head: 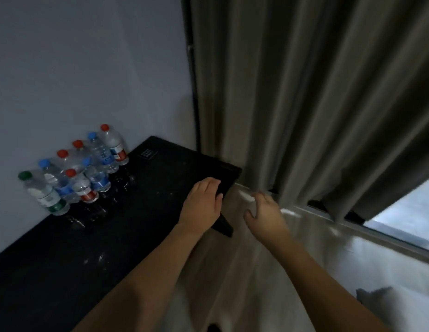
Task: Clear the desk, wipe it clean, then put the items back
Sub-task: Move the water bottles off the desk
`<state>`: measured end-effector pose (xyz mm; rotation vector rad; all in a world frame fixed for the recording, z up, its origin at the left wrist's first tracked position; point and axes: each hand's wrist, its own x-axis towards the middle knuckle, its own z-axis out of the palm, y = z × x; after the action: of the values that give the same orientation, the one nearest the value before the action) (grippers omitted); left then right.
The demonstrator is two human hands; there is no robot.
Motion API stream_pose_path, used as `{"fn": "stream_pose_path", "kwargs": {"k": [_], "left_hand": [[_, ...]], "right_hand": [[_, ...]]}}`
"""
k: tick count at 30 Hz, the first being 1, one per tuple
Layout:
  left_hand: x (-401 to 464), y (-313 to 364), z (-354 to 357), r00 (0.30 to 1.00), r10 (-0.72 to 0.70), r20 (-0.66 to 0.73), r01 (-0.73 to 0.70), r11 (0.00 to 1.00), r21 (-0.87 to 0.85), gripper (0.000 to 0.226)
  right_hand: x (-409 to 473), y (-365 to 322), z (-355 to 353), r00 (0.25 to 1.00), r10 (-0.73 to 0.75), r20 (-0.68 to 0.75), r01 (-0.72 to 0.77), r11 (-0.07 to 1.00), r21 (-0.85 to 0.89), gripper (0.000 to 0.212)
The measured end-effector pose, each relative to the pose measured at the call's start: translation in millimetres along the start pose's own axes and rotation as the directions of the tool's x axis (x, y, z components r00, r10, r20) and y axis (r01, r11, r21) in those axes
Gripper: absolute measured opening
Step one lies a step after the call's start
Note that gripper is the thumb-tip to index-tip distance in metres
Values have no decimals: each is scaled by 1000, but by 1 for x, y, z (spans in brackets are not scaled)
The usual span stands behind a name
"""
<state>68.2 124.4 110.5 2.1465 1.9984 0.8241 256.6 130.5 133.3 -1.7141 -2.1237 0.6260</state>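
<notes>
Black desk (141,188), clear bottles (74,173) capped red, blue, green, seemingly grey-brown curtain (316,104)

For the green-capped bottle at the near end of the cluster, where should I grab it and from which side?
Grip the green-capped bottle around its clear body above the label, coming from the open desk side. It stands upright with the wall behind and other bottles beside it, so only the front is probably free.

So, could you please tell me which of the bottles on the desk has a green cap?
The bottle at the left end of the cluster, nearest the camera. It alone has a green cap and green label; the other caps are red or blue.
</notes>
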Motion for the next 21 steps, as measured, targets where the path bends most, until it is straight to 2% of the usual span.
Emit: {"fn": "stream_pose_path", "kwargs": {"k": [5,9,13,15,18,21], "left_hand": [[58,-50,0,978,-191,-89,188,981,-41,41],[75,-98,-9,935,-331,-123,331,943,-22,40],[71,-141,-29,801,-542,-256,562,827,6,41],[69,-158,-44,731,-606,-315,647,762,34,41],[56,-177,-65,581,-703,-411,765,644,-21,41],[32,-191,-79,482,-751,-451,836,549,-21,42]], "right_hand": [[99,-34,11,986,-159,51,158,987,13,52],[161,-61,44,930,-293,220,288,956,59,52],[210,-104,71,822,-460,336,444,887,129,51],[233,-131,86,759,-546,355,534,834,140,50],[251,-177,114,693,-609,387,599,784,162,51],[248,-218,145,574,-678,460,673,710,206,52]]}}
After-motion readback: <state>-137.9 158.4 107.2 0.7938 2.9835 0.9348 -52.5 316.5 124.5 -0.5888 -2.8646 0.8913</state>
